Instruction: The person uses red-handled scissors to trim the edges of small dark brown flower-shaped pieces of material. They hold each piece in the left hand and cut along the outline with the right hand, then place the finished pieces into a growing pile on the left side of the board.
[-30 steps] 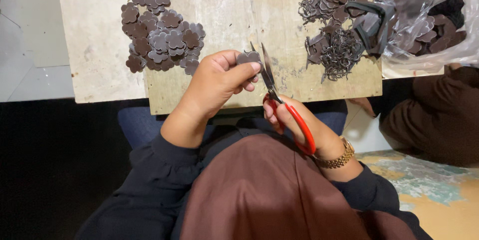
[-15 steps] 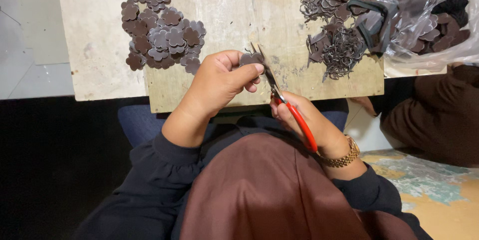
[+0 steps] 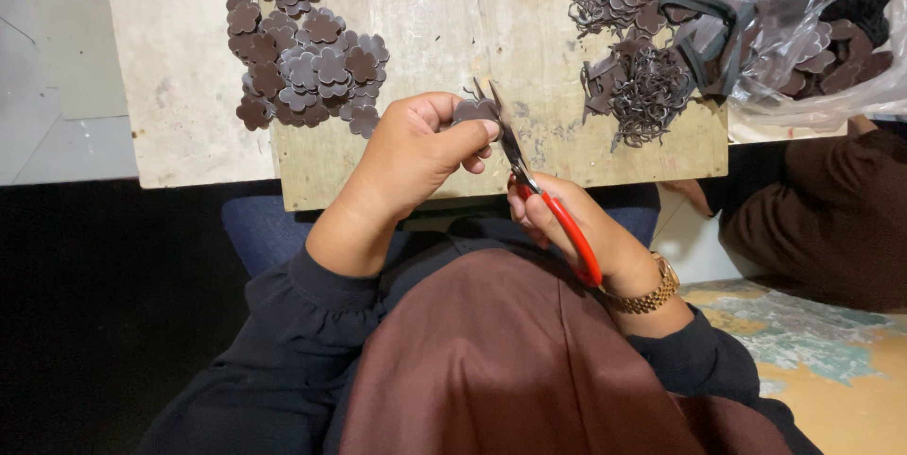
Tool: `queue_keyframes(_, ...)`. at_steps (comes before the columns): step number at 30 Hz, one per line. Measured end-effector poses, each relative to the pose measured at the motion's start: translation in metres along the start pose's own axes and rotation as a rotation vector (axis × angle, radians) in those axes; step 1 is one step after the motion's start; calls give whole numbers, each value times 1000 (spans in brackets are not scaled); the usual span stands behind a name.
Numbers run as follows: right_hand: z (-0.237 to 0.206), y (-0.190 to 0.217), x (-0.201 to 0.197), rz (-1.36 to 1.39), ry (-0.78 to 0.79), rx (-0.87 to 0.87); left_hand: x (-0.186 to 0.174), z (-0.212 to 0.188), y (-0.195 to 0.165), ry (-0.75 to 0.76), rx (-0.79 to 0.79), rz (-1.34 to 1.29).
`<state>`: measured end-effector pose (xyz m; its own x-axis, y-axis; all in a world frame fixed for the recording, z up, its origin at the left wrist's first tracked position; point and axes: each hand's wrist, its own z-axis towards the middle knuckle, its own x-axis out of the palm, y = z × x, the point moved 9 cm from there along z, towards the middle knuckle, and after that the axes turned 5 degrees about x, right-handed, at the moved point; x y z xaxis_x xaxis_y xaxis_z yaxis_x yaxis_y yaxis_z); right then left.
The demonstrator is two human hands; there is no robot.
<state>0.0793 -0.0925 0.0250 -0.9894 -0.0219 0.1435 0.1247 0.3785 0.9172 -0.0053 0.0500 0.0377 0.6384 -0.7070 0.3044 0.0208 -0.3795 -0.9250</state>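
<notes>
Trimming a small brown flower piece (image 3: 474, 112) pinched between my left hand's (image 3: 416, 153) thumb and fingertips over the near board edge (image 3: 321, 186), right hand (image 3: 576, 228) curled through the red-handled scissors (image 3: 539, 195), blades parted at it; next I'm probably needing to rotate it slightly.

package: clear plastic bag (image 3: 831, 30) | crumpled, holding dark brown cut pieces | right end of wooden board (image 3: 453, 30), overhanging its edge
</notes>
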Motion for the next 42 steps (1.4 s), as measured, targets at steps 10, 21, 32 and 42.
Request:
queue_keyframes(10,4,-6,12,221,-22,8,-3,1,7,-77,-22,-61)
queue_keyframes(21,7,-2,14,131,42,-65,2,2,-1,-67,73,-50)
queue_keyframes(32,9,1,16,149,13,-70,2,2,0,-93,90,-72)
queue_keyframes(42,10,-2,18,252,1,-24,1,3,2,-108,102,-78)
